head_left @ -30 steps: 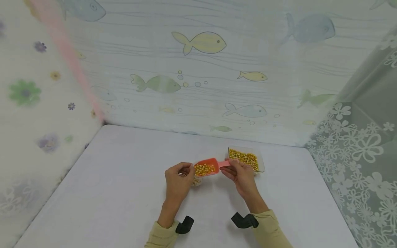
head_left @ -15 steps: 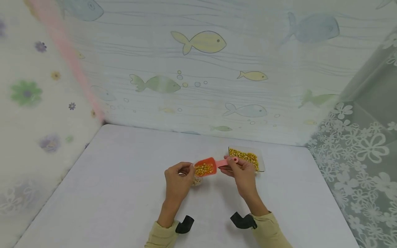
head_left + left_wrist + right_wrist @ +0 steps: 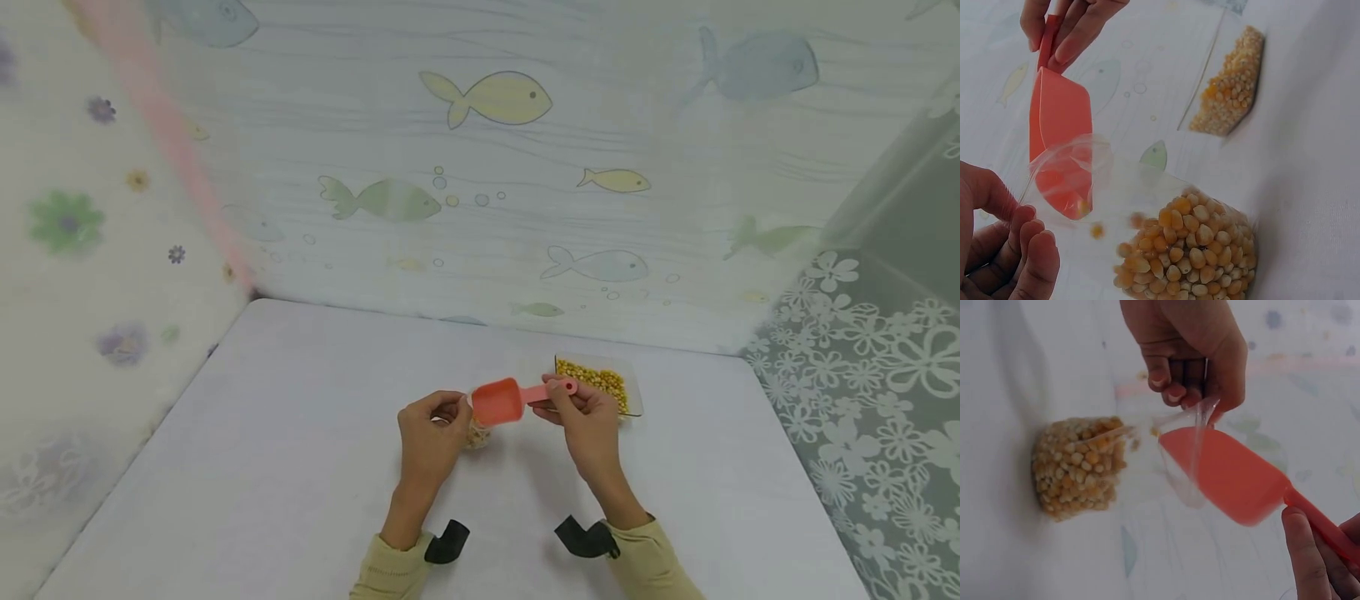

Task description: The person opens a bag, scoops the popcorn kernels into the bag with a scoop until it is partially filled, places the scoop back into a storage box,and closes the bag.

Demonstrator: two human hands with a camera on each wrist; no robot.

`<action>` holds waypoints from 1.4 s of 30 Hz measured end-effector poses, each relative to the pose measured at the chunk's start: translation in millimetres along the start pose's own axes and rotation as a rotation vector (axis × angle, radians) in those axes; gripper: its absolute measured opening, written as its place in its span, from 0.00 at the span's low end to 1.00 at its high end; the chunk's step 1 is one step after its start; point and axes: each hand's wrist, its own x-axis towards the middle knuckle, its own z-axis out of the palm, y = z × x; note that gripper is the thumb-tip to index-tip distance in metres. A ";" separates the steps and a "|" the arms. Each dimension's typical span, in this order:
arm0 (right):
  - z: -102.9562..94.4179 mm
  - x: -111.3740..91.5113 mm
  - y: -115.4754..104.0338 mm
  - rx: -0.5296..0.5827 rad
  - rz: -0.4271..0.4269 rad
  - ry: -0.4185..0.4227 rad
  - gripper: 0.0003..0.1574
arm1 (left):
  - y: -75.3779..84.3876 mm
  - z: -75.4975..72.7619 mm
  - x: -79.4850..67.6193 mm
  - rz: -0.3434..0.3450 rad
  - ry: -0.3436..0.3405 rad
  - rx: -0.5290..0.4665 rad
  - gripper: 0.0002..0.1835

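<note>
My right hand (image 3: pixel 588 425) grips the handle of a red-pink scoop (image 3: pixel 498 402), whose bowl shows bare inside in the head view. In the left wrist view the tip of the scoop (image 3: pixel 1063 119) is inside the mouth of a clear plastic bag (image 3: pixel 1129 169), with a few kernels in the air below it. Corn kernels (image 3: pixel 1191 250) fill the lower part of this bag, which stands on the table. My left hand (image 3: pixel 431 437) pinches the bag's rim between thumb and fingers, as the right wrist view also shows.
Behind my right hand a clear square-rimmed container (image 3: pixel 633 392) holds more corn kernels (image 3: pixel 600 382). The white table (image 3: pixel 300 417) meets a fish-patterned curtain (image 3: pixel 480 250) at its back edge. Black wrist mounts (image 3: pixel 447 542) sit at both cuffs.
The kernels in the scoop have dropped out into the bag. My right hand has tilted the scoop and shifted slightly left; my left hand stays at the bag's rim.
</note>
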 end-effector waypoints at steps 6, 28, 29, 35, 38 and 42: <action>0.7 -1.8 -4.9 0.008 -0.039 0.028 0.19 | 2.7 -1.6 1.7 0.023 0.011 0.008 0.06; -81.1 6.9 -2.4 0.004 -0.201 0.250 0.19 | 14.6 0.9 -17.2 -0.011 0.021 0.050 0.02; -89.0 6.5 0.3 -0.018 -0.208 0.260 0.19 | 15.7 1.9 -20.7 -0.013 0.025 0.048 0.02; -128.9 2.1 19.8 -0.115 -0.229 0.301 0.18 | 24.0 6.6 -41.5 -0.030 0.061 0.048 0.02; -143.6 -0.4 29.5 -0.144 -0.240 0.304 0.18 | 27.7 9.1 -52.3 -0.034 0.081 0.048 0.02; -157.5 -4.6 36.7 -0.204 -0.262 0.303 0.16 | 31.6 13.1 -66.7 -0.035 0.099 0.047 0.03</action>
